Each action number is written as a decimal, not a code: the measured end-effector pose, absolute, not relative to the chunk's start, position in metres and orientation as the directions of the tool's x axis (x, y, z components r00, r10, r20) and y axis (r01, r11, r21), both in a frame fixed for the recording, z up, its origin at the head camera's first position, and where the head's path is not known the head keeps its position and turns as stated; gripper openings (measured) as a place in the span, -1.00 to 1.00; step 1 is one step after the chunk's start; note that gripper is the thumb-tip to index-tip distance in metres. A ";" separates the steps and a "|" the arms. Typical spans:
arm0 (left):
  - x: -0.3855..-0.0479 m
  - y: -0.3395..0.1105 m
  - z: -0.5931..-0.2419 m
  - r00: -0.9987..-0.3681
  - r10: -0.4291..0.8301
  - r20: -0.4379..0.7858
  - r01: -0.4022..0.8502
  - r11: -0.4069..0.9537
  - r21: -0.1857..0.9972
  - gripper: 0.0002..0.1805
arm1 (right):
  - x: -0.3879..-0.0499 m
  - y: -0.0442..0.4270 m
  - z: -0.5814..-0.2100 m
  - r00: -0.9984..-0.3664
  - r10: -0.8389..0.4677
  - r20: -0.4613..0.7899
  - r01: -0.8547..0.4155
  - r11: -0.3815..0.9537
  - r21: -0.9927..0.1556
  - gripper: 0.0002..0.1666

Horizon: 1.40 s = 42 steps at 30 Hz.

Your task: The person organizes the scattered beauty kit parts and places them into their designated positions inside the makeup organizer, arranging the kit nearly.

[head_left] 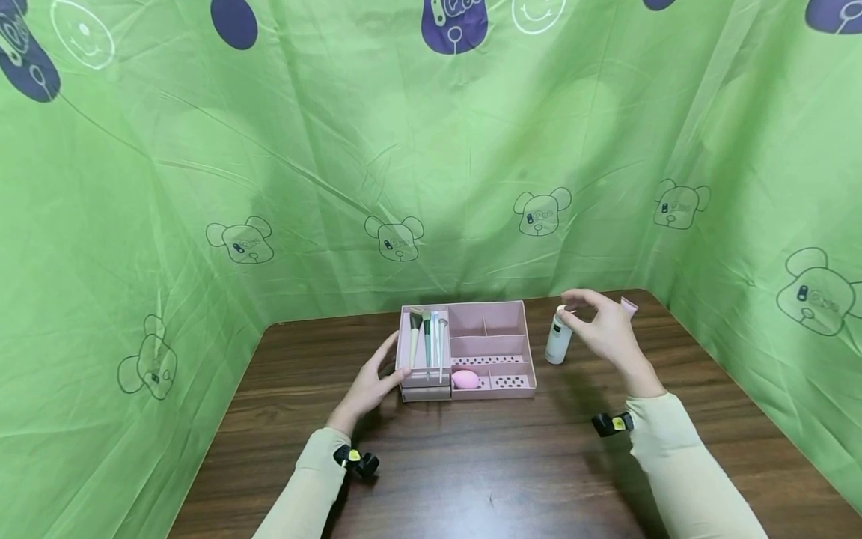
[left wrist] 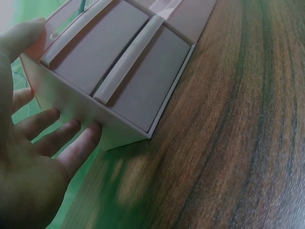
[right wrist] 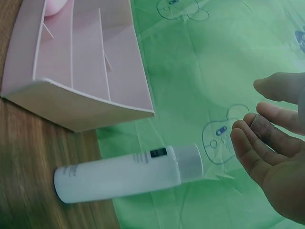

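Observation:
A pink cosmetics organizer (head_left: 505, 320) stands on the table, with makeup brushes (head_left: 427, 340) in its left compartment and a pink egg-shaped sponge (head_left: 465, 379) at the front. My left hand (head_left: 364, 388) rests against its left side; in the left wrist view the fingertips touch the side wall beside two drawers (left wrist: 107, 47) and the thumb lies at the upper edge. A white bottle (head_left: 557, 344) stands upright right of the organizer. Around its cap level hovers my right hand (head_left: 609, 337), fingers loosely bent. The right wrist view shows a gap between those fingers and the cap (right wrist: 190, 162).
Behind the right hand, a pink tube (head_left: 629, 306) is partly hidden. The brown wooden table (head_left: 458, 464) is enclosed by green cloth (head_left: 323, 247) at the back and sides. Black wrist cameras (head_left: 613, 424) are strapped to both sleeves.

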<state>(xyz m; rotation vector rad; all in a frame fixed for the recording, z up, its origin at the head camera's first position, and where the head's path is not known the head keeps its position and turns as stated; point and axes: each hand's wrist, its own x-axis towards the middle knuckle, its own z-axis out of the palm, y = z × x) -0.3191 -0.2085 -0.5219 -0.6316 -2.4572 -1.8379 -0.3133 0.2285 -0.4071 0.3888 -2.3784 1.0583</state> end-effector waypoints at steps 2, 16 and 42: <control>-0.319 -0.208 -0.521 -0.918 0.315 0.242 0.321 0.228 0.919 -0.14 | -0.314 0.233 -0.406 -0.833 -0.035 0.553 -0.435 0.659 -0.613 -0.66; -0.301 -0.203 -0.489 -0.913 0.337 0.230 0.316 0.227 0.921 -0.13 | -0.318 0.256 -0.403 -0.842 0.130 0.524 -0.305 0.685 -0.661 -0.57; -0.300 -0.202 -0.488 -0.914 0.344 0.216 0.301 0.219 0.928 -0.12 | -0.324 0.289 -0.412 -0.840 0.306 0.448 -0.181 0.619 -0.764 -0.47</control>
